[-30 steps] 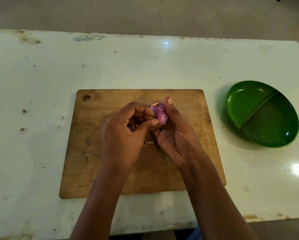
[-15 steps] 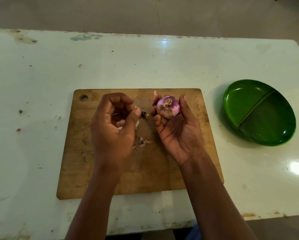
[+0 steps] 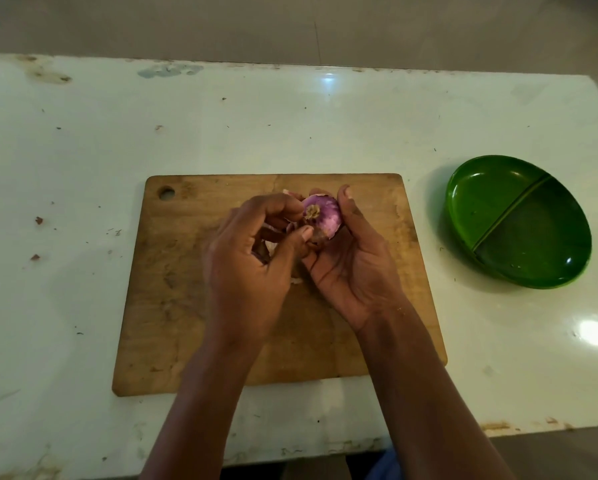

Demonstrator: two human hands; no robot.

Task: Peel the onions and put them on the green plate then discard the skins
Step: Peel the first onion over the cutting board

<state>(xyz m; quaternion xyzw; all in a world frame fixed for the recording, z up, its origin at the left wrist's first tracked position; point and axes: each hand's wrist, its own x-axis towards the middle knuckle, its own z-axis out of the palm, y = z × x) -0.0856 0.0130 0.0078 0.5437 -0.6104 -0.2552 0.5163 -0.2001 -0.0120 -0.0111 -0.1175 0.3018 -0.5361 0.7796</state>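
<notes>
One onion (image 3: 323, 216) again between left hand (image 3: 245, 268) and right hand (image 3: 353, 261)

The onion (image 3: 321, 216) is purple with pale streaks and a brown tuft in the middle. The skin (image 3: 290, 226) is pale pink. The board (image 3: 173, 306) is brown wood with dark stains. The plate (image 3: 481, 202) is shiny green with one darker line across. The surface (image 3: 83, 150) is pale green-white with brown spots and specks.

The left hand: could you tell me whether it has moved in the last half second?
Yes. Against the cutting board, the left hand has moved right, up to the onion that the right hand holds.
</notes>
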